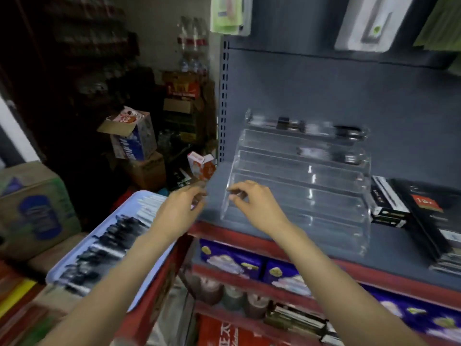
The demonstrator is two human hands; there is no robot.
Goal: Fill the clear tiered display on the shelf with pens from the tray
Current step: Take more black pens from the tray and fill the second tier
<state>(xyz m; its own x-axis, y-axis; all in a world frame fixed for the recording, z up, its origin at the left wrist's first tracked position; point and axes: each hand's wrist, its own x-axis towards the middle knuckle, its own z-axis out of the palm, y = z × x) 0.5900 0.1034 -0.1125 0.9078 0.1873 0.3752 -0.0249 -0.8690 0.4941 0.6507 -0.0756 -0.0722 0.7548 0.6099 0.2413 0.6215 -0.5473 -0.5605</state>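
Observation:
The clear tiered display (324, 181) stands on the grey shelf (399, 250). Its two top tiers hold a few dark pens (346, 132); the lower tiers look bare. A pale blue tray (58, 272) at the lower left carries rows of black and white pens (112, 236). My left hand (178, 212) hovers over the tray's far end, fingers curled toward the shelf edge. My right hand (254, 204) is at the display's left front corner with thumb and forefinger pinched together. Blur hides whether either hand holds a pen.
Black boxed goods (389, 208) sit right of the display on the shelf. The red shelf lip (224, 236) runs below my hands, with blue packets (232, 258) underneath. Cardboard boxes (35, 208) are stacked left of the tray and further back (134, 138).

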